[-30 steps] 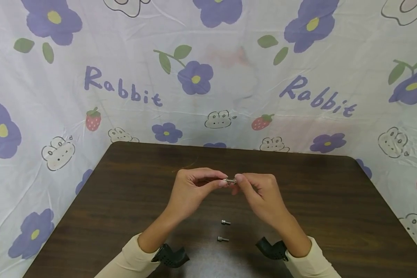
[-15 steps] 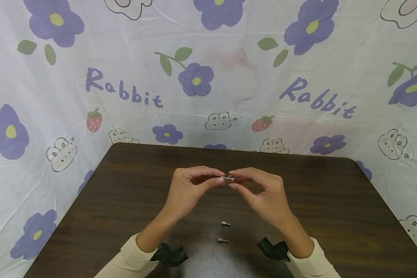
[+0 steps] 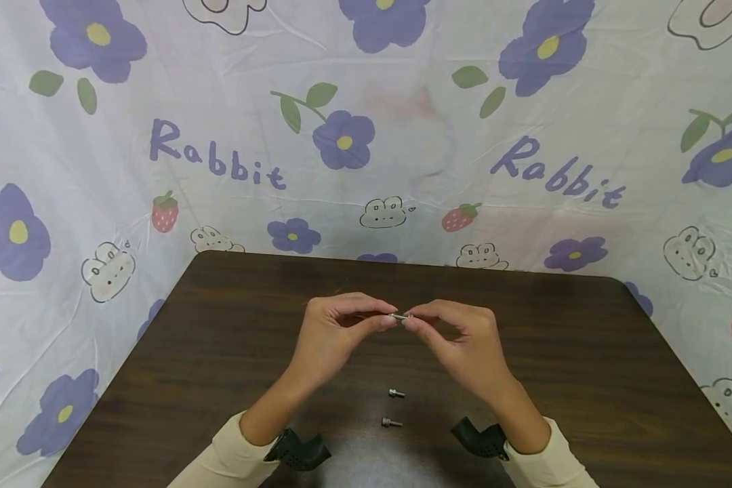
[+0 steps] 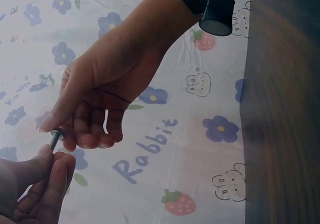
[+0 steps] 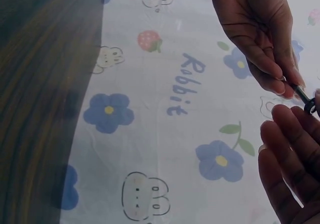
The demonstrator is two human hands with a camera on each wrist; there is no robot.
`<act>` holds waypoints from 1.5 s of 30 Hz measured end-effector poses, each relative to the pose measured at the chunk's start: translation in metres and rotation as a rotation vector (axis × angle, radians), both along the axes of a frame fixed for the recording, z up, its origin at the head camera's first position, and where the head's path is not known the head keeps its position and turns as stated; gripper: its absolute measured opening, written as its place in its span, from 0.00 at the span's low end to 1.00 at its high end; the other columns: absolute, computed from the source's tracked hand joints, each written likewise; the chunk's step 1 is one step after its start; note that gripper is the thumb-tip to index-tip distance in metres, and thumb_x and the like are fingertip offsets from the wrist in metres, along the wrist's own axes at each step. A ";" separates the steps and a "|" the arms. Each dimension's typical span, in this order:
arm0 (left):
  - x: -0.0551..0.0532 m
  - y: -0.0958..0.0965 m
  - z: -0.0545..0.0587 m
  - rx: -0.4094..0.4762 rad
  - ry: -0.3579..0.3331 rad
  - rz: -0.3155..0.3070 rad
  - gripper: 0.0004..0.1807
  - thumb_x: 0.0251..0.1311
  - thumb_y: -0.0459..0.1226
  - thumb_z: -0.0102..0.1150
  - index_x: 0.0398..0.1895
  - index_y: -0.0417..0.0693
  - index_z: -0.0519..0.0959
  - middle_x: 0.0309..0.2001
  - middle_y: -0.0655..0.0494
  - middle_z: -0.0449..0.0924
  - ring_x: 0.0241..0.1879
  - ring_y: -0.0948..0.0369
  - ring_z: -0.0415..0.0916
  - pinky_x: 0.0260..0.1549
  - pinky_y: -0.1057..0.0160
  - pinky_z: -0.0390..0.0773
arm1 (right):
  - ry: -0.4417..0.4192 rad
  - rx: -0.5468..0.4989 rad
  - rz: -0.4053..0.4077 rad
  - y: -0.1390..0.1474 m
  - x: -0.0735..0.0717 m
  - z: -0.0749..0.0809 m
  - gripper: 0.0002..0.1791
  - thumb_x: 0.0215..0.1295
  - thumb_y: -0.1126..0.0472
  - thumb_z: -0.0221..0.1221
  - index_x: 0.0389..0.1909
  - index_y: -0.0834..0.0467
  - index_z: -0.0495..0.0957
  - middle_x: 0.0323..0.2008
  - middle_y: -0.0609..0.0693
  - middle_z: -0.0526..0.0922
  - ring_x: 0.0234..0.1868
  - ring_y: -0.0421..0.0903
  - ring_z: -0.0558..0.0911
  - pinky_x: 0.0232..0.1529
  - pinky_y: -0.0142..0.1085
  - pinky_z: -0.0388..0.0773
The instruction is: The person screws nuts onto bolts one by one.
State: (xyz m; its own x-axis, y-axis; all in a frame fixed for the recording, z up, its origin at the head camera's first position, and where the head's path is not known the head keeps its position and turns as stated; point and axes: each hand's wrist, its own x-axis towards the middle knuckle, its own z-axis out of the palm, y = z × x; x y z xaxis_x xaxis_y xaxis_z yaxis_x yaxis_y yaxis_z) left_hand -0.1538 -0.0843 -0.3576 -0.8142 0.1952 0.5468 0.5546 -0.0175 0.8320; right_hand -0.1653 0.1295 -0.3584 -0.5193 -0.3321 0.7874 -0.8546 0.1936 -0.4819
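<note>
A small metal bolt [image 3: 400, 316] lies between both hands above the table in the head view. My left hand [image 3: 332, 335] pinches one end of it between thumb and fingers. At the opposite end, the right hand [image 3: 463, 335] holds the bolt with thumb and forefinger. The left wrist view shows the threaded shank [image 4: 54, 143] entering the left fingers, and the wider, washer-like end at the right thumb. In the right wrist view, a dark ring [image 5: 311, 106] sits around the bolt by the right fingers. The gripped ends are partly hidden.
Two shorter bolts [image 3: 396, 393] [image 3: 392, 422] lie on the dark wooden table [image 3: 219, 379] below the hands. A printed cloth [image 3: 402, 149] hangs behind the table and along its sides. Black wrist devices [image 3: 301, 451] [image 3: 478, 437] project inward from both cuffs.
The right fingers spread off the bolt's head half a second ago, leaving it exposed, and have now come together around it again. The left hand keeps its pinch, nearly still.
</note>
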 end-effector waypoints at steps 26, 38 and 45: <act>0.001 0.000 0.001 0.003 0.006 0.004 0.06 0.59 0.31 0.72 0.39 0.42 0.89 0.36 0.54 0.88 0.34 0.56 0.86 0.35 0.56 0.87 | 0.145 0.001 0.054 0.002 -0.005 0.001 0.10 0.62 0.67 0.70 0.44 0.64 0.87 0.37 0.53 0.89 0.33 0.46 0.87 0.37 0.30 0.84; 0.002 0.001 0.000 0.002 0.009 -0.010 0.06 0.58 0.30 0.72 0.39 0.41 0.89 0.36 0.54 0.88 0.33 0.57 0.85 0.33 0.57 0.87 | 0.091 0.013 0.033 0.000 -0.003 -0.002 0.10 0.71 0.57 0.64 0.35 0.59 0.88 0.31 0.49 0.88 0.31 0.43 0.87 0.37 0.29 0.83; 0.001 0.001 -0.001 0.007 0.016 -0.004 0.06 0.58 0.30 0.72 0.38 0.41 0.89 0.35 0.55 0.88 0.32 0.57 0.85 0.32 0.58 0.86 | 0.027 0.062 0.020 0.004 -0.003 -0.001 0.13 0.75 0.54 0.60 0.35 0.59 0.87 0.30 0.47 0.88 0.31 0.42 0.86 0.36 0.28 0.82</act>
State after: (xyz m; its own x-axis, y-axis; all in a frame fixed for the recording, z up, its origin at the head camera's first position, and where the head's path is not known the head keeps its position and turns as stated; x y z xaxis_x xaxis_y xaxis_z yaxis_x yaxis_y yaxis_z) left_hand -0.1524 -0.0829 -0.3587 -0.8047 0.1942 0.5610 0.5675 -0.0255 0.8229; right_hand -0.1685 0.1337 -0.3596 -0.4914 -0.3908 0.7784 -0.8708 0.2053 -0.4466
